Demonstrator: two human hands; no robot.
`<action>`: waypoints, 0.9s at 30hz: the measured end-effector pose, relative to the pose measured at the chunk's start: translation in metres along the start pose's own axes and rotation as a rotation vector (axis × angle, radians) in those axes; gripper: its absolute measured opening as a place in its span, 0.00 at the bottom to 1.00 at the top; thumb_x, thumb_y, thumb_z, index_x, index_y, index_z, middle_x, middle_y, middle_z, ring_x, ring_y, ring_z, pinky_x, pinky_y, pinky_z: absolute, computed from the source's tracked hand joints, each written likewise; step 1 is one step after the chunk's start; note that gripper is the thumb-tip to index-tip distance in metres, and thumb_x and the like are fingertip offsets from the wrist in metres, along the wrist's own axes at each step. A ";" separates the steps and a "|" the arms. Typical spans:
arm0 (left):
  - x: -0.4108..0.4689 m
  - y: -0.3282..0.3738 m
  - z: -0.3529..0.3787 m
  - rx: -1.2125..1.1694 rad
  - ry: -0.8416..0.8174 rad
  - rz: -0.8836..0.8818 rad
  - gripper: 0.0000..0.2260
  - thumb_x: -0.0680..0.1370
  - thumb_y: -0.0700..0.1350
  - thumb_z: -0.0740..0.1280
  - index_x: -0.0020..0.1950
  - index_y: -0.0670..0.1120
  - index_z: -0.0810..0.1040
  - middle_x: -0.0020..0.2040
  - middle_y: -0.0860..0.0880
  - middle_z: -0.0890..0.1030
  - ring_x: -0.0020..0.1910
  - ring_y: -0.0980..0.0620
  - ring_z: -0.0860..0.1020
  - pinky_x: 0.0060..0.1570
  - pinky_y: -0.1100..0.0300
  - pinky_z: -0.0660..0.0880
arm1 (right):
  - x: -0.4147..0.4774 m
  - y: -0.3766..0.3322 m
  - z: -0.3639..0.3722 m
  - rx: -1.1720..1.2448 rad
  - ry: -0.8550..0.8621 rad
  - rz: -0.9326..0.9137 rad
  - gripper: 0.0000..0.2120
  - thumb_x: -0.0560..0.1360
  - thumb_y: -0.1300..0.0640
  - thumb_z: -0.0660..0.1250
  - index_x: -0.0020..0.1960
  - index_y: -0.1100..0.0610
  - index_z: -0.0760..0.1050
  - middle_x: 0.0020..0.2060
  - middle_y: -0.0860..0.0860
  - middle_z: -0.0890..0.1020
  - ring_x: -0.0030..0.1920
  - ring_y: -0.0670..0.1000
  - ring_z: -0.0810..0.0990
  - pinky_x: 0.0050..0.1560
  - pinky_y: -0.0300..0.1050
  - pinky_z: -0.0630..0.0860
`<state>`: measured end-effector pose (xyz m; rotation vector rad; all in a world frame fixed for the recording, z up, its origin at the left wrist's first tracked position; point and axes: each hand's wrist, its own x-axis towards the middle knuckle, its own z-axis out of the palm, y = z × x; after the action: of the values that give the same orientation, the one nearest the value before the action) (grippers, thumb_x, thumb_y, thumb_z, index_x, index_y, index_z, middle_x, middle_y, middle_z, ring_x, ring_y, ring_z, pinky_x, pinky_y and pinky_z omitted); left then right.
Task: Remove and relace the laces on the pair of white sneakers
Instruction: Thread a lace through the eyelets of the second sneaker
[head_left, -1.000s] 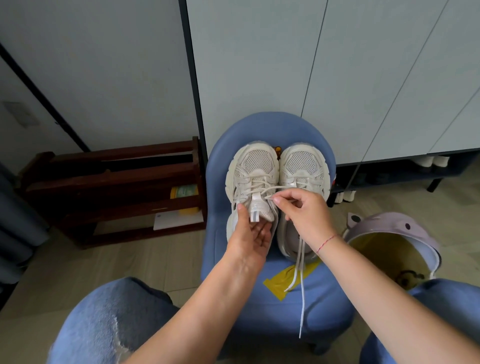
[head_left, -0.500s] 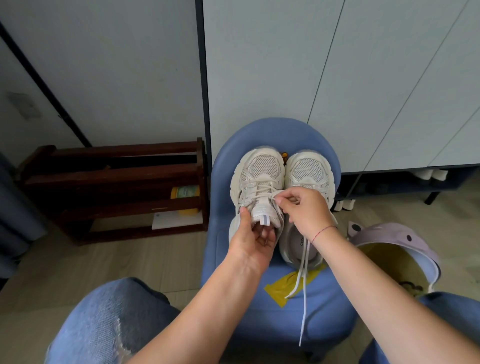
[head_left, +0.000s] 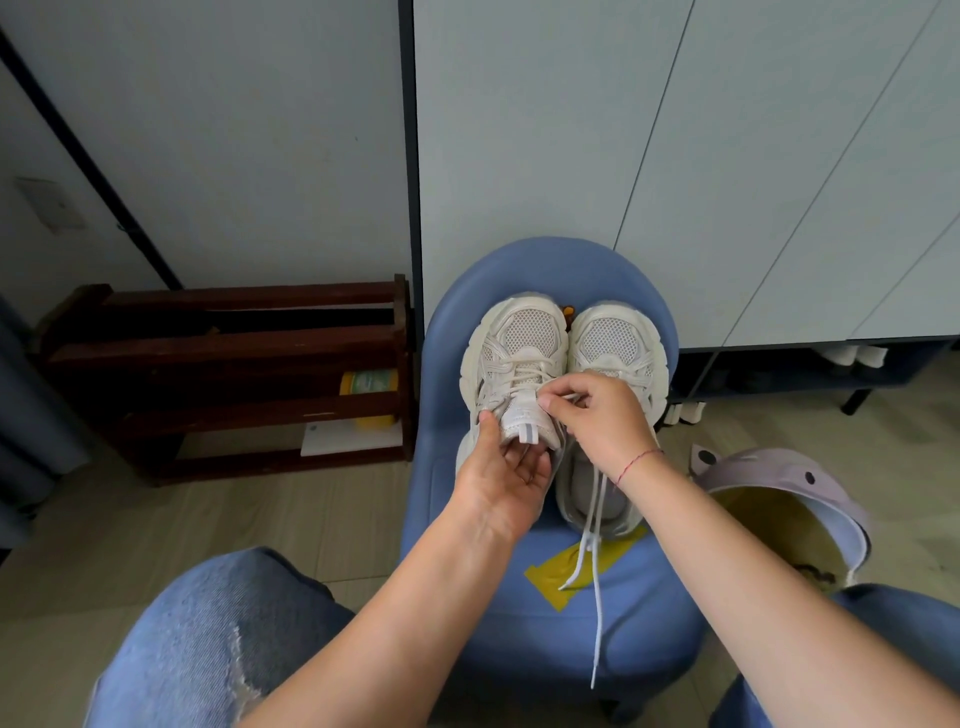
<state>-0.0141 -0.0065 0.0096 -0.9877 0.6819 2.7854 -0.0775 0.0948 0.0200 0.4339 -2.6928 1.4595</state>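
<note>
The lace (head_left: 571, 397) looks thin, limp, light (likely slips): R hand (head_left: 602, 421) pinches it close to eyelet. L hand (head_left: 498, 483) grips soft tongue (head_left: 524, 423), steadying sneaker (head_left: 519, 338).

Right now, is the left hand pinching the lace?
No, the left hand grips the sneaker's tongue, while the right hand pinches the lace.

We are reading no text anywhere: the green label on the yellow container (head_left: 370, 383) in the wooden rack (head_left: 223, 358) is blurring out, and the grey mark on one sneaker (head_left: 519, 364) tongue is showing no letters.
</note>
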 end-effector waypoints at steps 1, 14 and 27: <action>0.000 0.000 0.000 0.000 0.000 -0.002 0.18 0.82 0.58 0.60 0.49 0.43 0.77 0.44 0.48 0.80 0.41 0.53 0.77 0.42 0.62 0.73 | -0.001 0.000 0.000 -0.004 -0.004 -0.003 0.02 0.74 0.58 0.71 0.45 0.54 0.82 0.43 0.46 0.82 0.39 0.41 0.77 0.47 0.39 0.73; -0.002 0.001 0.000 0.016 0.005 -0.006 0.18 0.82 0.58 0.61 0.47 0.43 0.76 0.44 0.48 0.79 0.41 0.53 0.76 0.42 0.61 0.73 | 0.000 -0.013 -0.014 -0.266 -0.008 -0.063 0.03 0.74 0.57 0.70 0.45 0.53 0.83 0.42 0.44 0.77 0.41 0.42 0.73 0.42 0.34 0.67; -0.005 0.002 0.001 0.044 0.003 -0.011 0.18 0.82 0.58 0.60 0.46 0.44 0.75 0.44 0.49 0.79 0.41 0.53 0.77 0.40 0.62 0.73 | 0.000 -0.014 -0.019 -0.384 -0.036 -0.045 0.03 0.74 0.57 0.70 0.45 0.52 0.82 0.41 0.45 0.81 0.43 0.45 0.76 0.47 0.42 0.73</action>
<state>-0.0112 -0.0076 0.0138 -0.9841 0.7324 2.7481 -0.0752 0.1035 0.0418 0.4911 -2.8743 0.8975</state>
